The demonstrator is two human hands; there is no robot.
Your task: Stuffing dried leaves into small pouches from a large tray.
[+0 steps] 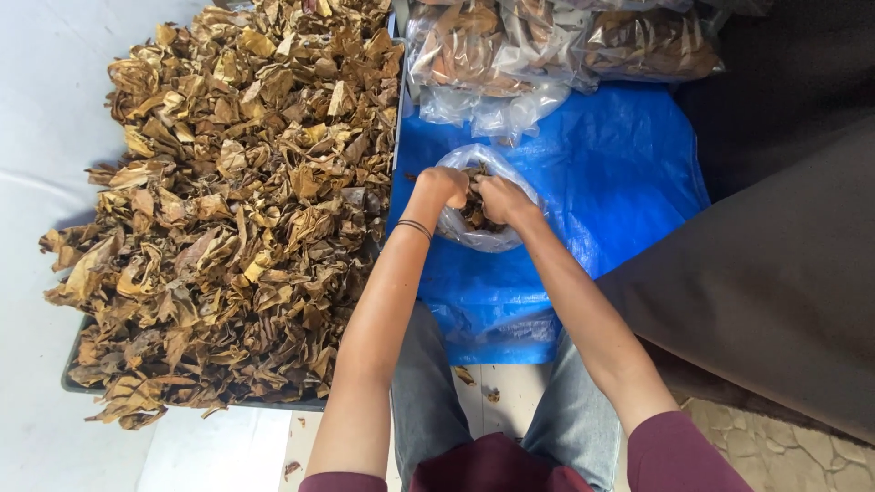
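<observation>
Both arms reach forward; left hand (pixel 444 187) and right hand (pixel 499 198) curled, knuckles touching

This looks like a small, informal leaf-sorting and packing spot set up at floor level, not a factory line. A great heap of dry, crumpled brown leaves (pixel 237 200) overflows a shallow dark tray (pixel 77 383) along the left. A crinkled blue plastic tarpaulin (pixel 620 173) covers the middle ground, and at its far edge lie clear plastic bags already stuffed with brown leaves (pixel 547 41). Pale stone-patterned flooring (pixel 784 456) shows at the near right corner.
</observation>
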